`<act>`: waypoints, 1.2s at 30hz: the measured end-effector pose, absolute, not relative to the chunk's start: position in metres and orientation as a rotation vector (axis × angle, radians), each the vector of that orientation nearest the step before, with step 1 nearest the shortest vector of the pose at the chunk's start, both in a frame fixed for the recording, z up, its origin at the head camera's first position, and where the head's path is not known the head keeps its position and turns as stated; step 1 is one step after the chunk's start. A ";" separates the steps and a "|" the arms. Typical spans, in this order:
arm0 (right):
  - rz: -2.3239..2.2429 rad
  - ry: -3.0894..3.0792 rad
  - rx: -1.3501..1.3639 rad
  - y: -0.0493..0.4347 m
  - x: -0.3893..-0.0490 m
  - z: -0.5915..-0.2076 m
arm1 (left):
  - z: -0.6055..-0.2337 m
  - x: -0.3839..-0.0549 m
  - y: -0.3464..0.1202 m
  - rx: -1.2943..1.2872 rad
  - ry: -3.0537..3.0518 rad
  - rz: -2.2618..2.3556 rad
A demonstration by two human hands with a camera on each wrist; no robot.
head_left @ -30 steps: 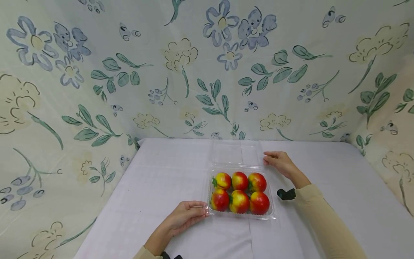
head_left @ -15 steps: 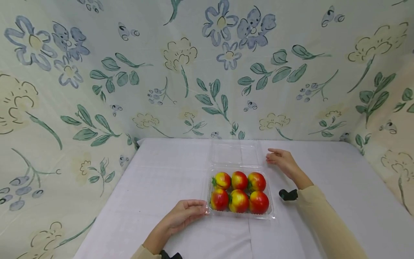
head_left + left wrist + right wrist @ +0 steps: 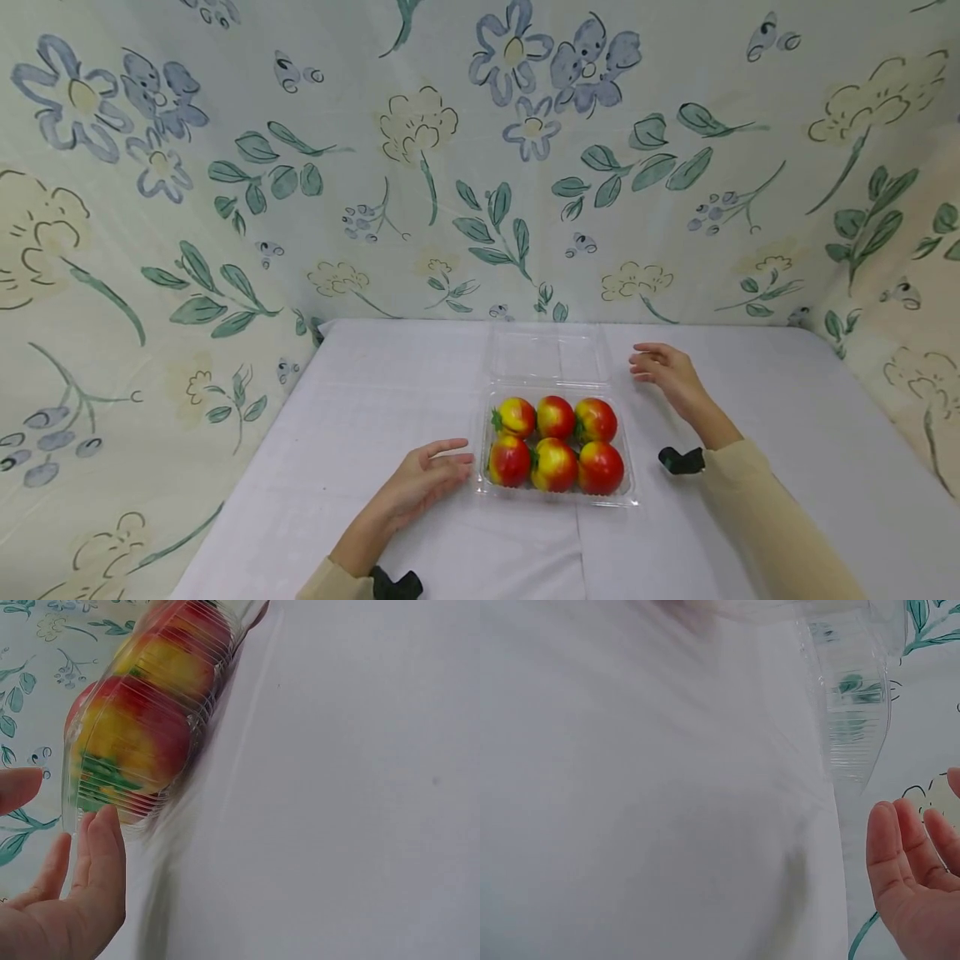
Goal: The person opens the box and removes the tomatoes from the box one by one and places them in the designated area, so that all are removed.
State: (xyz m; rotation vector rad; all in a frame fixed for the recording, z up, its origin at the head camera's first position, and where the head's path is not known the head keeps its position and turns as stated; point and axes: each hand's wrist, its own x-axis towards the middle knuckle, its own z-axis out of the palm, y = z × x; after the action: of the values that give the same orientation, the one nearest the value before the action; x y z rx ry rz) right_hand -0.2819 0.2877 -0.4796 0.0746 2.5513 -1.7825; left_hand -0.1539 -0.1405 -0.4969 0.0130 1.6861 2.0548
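A clear plastic clamshell box (image 3: 555, 497) lies on the white-covered table with its lid (image 3: 546, 354) folded back flat behind it. Several red and yellow fruits with green leaves, like peaches or apples (image 3: 555, 465), sit in two rows in its base. Just off the box's left side is my left hand (image 3: 422, 486), fingers relaxed and holding nothing. In the left wrist view, those fingers (image 3: 105, 859) are close to the ribbed wall; contact is hard to judge. My right hand (image 3: 670, 377) hovers right of the lid, fingers loosely bent, nothing in them. The right wrist view shows the lid's ribbed edge (image 3: 855, 720) apart from the fingertips.
White cloth (image 3: 375, 392) covers the table. Floral curtains (image 3: 480, 167) hang at the back and both sides. Black straps (image 3: 681, 460) sit at the wrists, below beige sleeves (image 3: 772, 517).
My left hand has let go of the box's left front corner and spread its fingers. The right hand has drawn a little to the right, away from the lid.
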 end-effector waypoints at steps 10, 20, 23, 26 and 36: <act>-1.781 2.661 0.073 0.287 -0.272 -0.476 | -0.494 -0.165 -0.139 0.037 1.907 2.011; -1.871 2.767 -0.031 0.309 -0.291 -0.521 | -0.489 -0.181 -0.133 0.076 1.966 2.014; -1.837 2.770 -0.028 0.299 -0.274 -0.498 | -0.488 -0.185 -0.131 0.073 1.951 2.022; -1.790 2.792 -0.032 0.285 -0.252 -0.469 | -0.489 -0.189 -0.129 0.080 1.932 2.035; -1.673 2.854 -0.077 0.268 -0.219 -0.440 | -0.490 -0.200 -0.123 0.116 1.997 1.991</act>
State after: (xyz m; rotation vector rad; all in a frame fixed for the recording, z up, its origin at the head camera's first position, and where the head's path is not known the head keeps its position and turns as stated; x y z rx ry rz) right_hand -0.2186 0.2683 -0.4402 -0.0775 2.8539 -1.6735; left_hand -0.2000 -0.1229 -0.4895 0.1164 1.9965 1.9907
